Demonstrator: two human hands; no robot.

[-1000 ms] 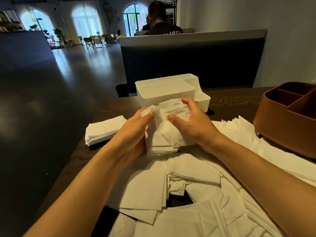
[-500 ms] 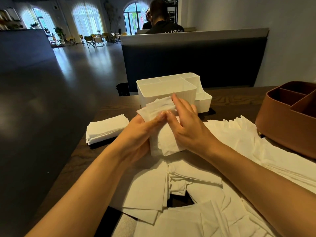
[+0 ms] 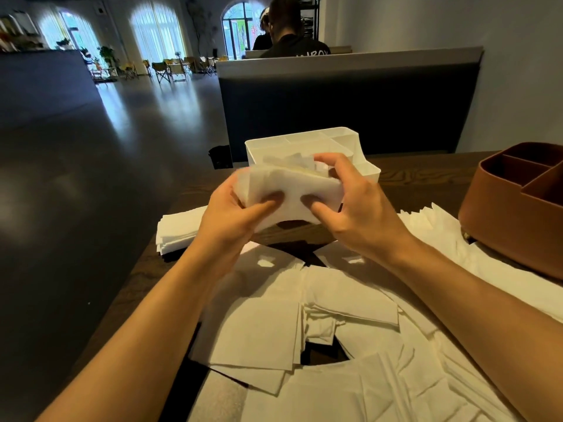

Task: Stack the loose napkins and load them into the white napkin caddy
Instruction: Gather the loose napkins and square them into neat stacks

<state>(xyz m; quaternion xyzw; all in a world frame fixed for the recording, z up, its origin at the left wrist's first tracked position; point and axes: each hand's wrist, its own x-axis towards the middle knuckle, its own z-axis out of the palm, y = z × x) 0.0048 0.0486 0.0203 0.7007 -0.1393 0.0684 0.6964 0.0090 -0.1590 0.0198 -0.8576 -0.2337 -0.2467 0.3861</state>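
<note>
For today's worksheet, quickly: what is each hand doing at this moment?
Left hand: grips the left end of the napkin stack.
Right hand: grips the stack's right end.

Napkin bundle (image 3: 292, 193): white, roughly squared, edges uneven, held off the table just in front of the caddy. White napkin caddy (image 3: 304, 144): at 12 o'clock, upright, several open compartments, contents not visible. Loose napkins (image 3: 335, 345): overlapping sprawl from 6 to 3 o'clock on the table. Neat side stack (image 3: 176, 229): 9 o'clock, lying flat.
</note>
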